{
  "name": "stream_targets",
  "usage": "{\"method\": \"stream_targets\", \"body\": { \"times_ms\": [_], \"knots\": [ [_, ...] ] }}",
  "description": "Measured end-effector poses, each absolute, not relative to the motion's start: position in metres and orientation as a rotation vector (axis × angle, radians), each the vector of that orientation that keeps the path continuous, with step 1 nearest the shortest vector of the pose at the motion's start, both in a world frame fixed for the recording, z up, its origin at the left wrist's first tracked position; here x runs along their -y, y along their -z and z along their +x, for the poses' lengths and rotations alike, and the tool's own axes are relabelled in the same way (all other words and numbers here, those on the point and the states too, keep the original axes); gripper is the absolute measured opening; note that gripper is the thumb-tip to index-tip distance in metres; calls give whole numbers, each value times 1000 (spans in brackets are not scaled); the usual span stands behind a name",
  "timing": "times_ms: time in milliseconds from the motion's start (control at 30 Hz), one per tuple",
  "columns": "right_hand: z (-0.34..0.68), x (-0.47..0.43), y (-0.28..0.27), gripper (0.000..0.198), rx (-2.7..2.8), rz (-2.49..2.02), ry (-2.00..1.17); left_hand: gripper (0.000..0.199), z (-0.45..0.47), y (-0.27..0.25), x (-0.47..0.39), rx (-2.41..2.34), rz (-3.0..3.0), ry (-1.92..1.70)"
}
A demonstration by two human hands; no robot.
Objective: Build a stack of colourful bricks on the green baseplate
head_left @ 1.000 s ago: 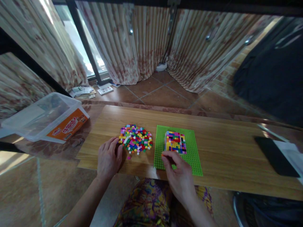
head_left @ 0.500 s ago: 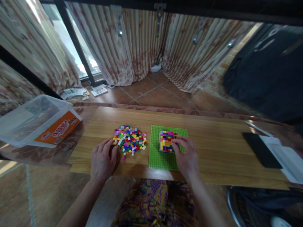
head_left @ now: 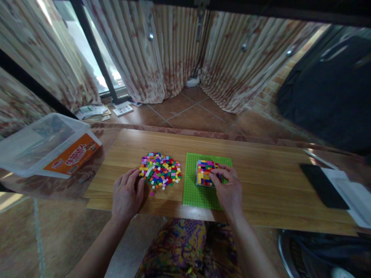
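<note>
patterned purple-and-yellow garment (head_left: 176, 243), bare forearms (head_left: 100, 241)

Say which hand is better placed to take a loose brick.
Likely the left hand: it lies beside the loose bricks, while the right hand is at the brick block on the baseplate.

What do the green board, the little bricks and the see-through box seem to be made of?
Green board: probably moulded plastic, fairly matt, judging by its even colour and rows of studs. Little bricks: likely hard, smooth plastic, from their solid bright colours and blocky shapes; gloss is unclear. See-through box: apparently cloudy, translucent plastic, as its walls let light through.
</note>
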State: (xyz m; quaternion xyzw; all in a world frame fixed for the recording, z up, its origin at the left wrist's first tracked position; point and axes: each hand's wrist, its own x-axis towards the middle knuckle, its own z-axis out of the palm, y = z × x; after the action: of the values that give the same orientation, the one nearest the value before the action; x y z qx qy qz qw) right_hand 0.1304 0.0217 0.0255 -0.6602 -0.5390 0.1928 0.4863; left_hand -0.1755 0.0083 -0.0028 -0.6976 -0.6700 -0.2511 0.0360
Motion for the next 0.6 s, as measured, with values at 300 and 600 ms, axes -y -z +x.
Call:
{"method": "stream_targets", "body": {
  "times_ms": [300,600],
  "knots": [
    [129,-21,-26,16,1322,-1615,-459,38,-175,1,-8,2064,-2150,794],
    [126,-22,-29,14,1314,-1613,-432,39,-173,0,-8,2094,-2149,819]
  ]
}}
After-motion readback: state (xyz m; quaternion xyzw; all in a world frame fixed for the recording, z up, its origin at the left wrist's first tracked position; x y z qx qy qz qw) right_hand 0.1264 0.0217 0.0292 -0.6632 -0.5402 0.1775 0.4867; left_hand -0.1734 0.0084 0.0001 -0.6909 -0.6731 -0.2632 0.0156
